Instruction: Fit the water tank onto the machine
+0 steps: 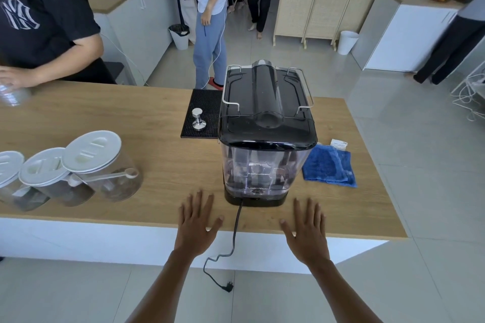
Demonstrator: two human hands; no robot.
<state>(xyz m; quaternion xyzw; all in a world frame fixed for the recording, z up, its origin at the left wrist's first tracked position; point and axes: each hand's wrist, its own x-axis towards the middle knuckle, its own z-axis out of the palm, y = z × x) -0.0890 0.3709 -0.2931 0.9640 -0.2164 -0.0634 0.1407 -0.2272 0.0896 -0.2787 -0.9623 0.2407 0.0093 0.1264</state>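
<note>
A black coffee machine (266, 102) stands on the wooden counter (157, 155), its back facing me. The clear water tank (262, 168) with a dark lid sits upright on the machine's rear base. My left hand (198, 225) lies flat on the counter's near edge, left of the tank, fingers spread and holding nothing. My right hand (307, 233) lies flat to the tank's right, also spread and holding nothing. Neither hand touches the tank. The machine's black power cord (235, 233) hangs between my hands down to the floor, its plug (228, 288) loose.
Three clear jars with white lids (91, 155) stand at the left. A metal tamper (198, 118) sits on a black mat (203, 102) left of the machine. A folded blue cloth (329, 166) lies to the right. A person in a dark shirt (44, 21) stands at the far left; others stand behind.
</note>
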